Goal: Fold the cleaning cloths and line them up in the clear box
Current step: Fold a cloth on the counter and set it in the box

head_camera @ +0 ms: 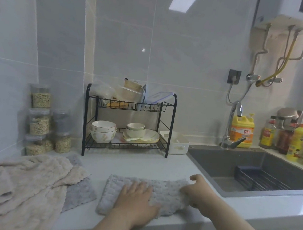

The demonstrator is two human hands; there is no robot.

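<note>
Cloth (164, 190) is lying at lower centre; left hand (136, 199) is pressing it flat-fingered, right hand (198, 189) is gripping its right end. Lifting that end askew is probably risking a crooked fold.

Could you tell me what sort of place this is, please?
Most likely a home kitchen: a sink with a tap, a black dish rack holding bowls, and a yellow dish soap bottle.

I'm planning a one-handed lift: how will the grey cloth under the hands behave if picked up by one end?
Probably floppy: the grey cloth bunches where the right hand grips its end. Likely light, being thin and fluffy. Its nubby pile should grip well, not slip.
</note>
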